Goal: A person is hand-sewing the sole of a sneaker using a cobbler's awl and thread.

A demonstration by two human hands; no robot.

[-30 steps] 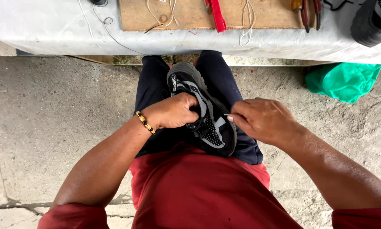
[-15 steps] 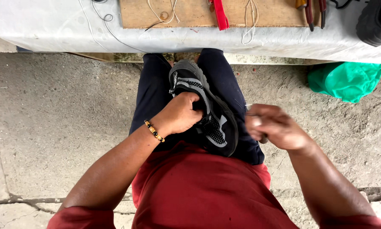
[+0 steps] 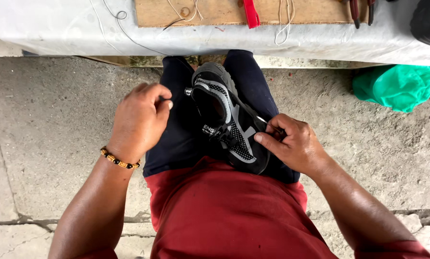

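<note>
While the person sits with a black and grey sneaker (image 3: 229,127) lying across the lap, both bare hands work at it from either side. The right hand (image 3: 294,144) rests against the shoe's outer edge, thumb and fingertips pinched together on something thin and pale, perhaps a needle or thread end; it is too small to tell which. The left hand (image 3: 138,120), wearing a beaded bracelet (image 3: 119,159) at the wrist, is held up clear of the shoe, just to the side of its heel opening, fingers curled shut with thumb pressed to forefinger as if pinching a fine thread I cannot make out.

The shoe looks unsteady to me: nothing clamps it, so a hard pull from either pinch could roll it off the thighs toward the concrete floor (image 3: 47,120). A slip of the right fingertips could also drive a sharp point into the thumb beside them.

Beyond the fingers, past the shoe's heel, a white-covered bench (image 3: 71,29) carries a wooden board (image 3: 210,12), loose threads, a red-handled tool (image 3: 251,13) and pliers (image 3: 361,10). Out past the right hand's knuckles lies a green plastic bag (image 3: 399,86). Nothing stands between the hands and the shoe.
</note>
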